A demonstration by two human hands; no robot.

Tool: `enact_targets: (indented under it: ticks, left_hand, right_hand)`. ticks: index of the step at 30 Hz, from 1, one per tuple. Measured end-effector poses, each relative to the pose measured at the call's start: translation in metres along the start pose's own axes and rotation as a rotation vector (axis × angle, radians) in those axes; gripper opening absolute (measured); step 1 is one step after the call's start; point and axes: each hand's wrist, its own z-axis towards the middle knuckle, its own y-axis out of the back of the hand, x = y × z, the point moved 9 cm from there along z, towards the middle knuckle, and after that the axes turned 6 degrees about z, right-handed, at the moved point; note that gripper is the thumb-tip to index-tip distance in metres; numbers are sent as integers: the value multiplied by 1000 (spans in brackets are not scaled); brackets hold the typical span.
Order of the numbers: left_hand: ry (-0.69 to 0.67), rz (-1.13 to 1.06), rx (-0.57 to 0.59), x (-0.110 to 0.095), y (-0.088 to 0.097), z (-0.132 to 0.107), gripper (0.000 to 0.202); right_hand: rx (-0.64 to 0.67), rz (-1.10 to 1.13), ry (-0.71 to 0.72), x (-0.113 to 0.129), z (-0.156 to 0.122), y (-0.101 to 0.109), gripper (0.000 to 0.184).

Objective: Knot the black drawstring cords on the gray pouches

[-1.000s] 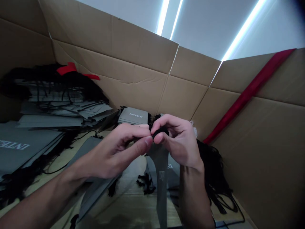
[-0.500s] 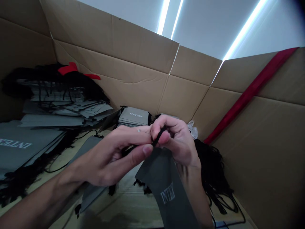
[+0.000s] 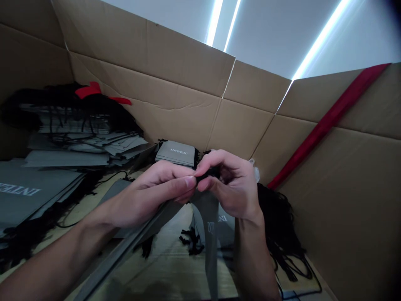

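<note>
My left hand [image 3: 153,192] and my right hand [image 3: 236,184] meet at mid-view, both closed in a pinch. Between their fingertips runs a short length of black cord [image 3: 207,174]. From under the hands hangs a bent grey pouch-like piece [image 3: 210,238] with white lettering, seen almost edge-on; part of it slants down below my left hand. How the cord joins this piece is hidden by my fingers. Behind it on the table lies another grey piece [image 3: 226,228] with white print and black knotted cord ends [image 3: 191,241].
Grey INTEX-printed pieces [image 3: 19,190] are piled at left, below a stack topped with black cords [image 3: 122,115] and a red strip [image 3: 88,90]. Another stack [image 3: 177,152] stands at the back. Black cords [image 3: 278,221] hang at right. Cardboard walls [image 3: 175,92] surround the table [image 3: 163,267].
My right fingers have closed in around the cord, and my left fingertips have shifted slightly up. The grey piece has swung from facing me to nearly edge-on, uncovering the piece behind.
</note>
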Motion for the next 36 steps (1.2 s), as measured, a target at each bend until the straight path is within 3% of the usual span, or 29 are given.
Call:
enact_targets:
  ticks: [5,11,15,17,19,23,29,36]
  left_hand:
    - [-28,98,-6,-7,-4,-5,44]
    - [-175,343,-59,-24,-2,-12,30]
    - [-238,445,-102,-33,2,-7,31]
    - [-242,477,-106,-35,2,-5,35]
    - [-216,499,-117,-33,2,-3,38]
    - [-110,450,-180,-19,7,-1,39]
    - [-39,126,-180,-1,3,7,47]
    - [-139,275,-291,-14,0,4,40]
  right_hand:
    - [-14,81,-51,-5,-4,-4,21]
    - [22,312,-115,-13,0,-11,20]
    - [0,194,-153,-9,2,-1,26]
    - [-63,108,-138,-3,1,7,31]
    - [-136,20,-89,3,1,13,25]
    - [-200,-61,1,10,2,8,20]
    - [-224,-118,84,12,3,3,27]
    - [-238,-125,117,12,2,7,26]
